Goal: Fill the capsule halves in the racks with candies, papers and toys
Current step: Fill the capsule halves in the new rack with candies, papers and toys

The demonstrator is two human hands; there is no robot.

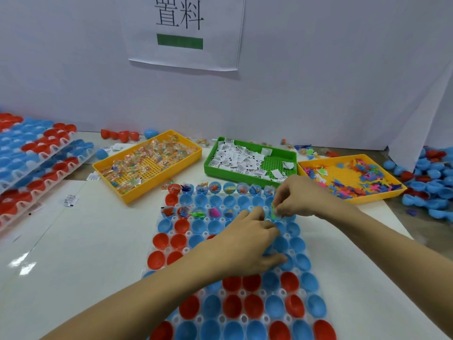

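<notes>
A clear rack (pixel 241 317) of red and blue capsule halves lies in front of me. Its far row and part of the third row hold candies and toys; the nearer halves look empty. My right hand (pixel 297 200) pinches a small green toy (pixel 274 210) over the third row at the right. My left hand (pixel 247 244) hovers over the rack's middle with fingers curled toward the same spot; whether it holds anything is hidden. Behind the rack sit a yellow tray of candies (pixel 147 165), a green tray of paper slips (pixel 250 158) and a yellow tray of toys (pixel 353 177).
Stacked filled racks (pixel 36 158) lie at the left. Loose blue and red capsule halves (pixel 431 182) are piled at the right. A few red halves (pixel 120 135) sit by the white wall, which bears a paper sign (pixel 183 30). Stray slips lie on the table.
</notes>
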